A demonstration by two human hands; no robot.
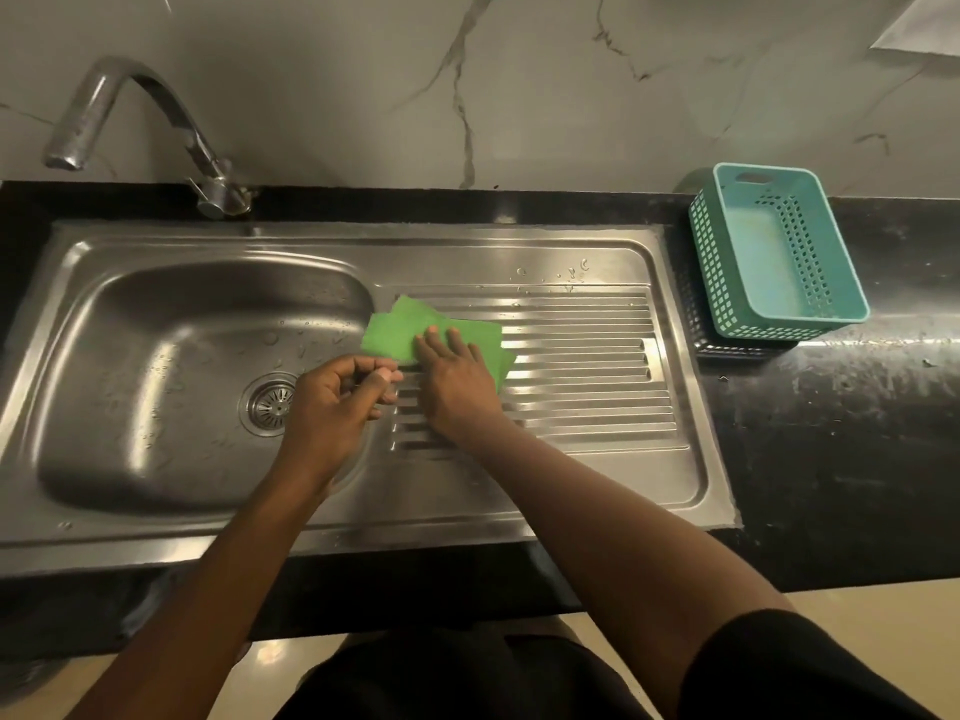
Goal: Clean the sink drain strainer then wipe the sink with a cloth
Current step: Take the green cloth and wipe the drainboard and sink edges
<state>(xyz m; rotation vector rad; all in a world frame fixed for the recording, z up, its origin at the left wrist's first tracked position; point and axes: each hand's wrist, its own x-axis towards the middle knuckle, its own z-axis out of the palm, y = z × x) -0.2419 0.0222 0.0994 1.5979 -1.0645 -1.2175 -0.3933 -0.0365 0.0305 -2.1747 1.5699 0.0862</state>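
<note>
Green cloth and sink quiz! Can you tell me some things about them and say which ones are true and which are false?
1. The right hand presses flat on the green cloth. True.
2. The cloth lies down inside the basin. False: it lies on the ribbed drainboard.
3. The drain strainer sits in its hole. True.
4. The teal basket is full of dishes. False: nothing shows inside it.
5. The left hand holds the tap. False: it is curled close beside the cloth.
</note>
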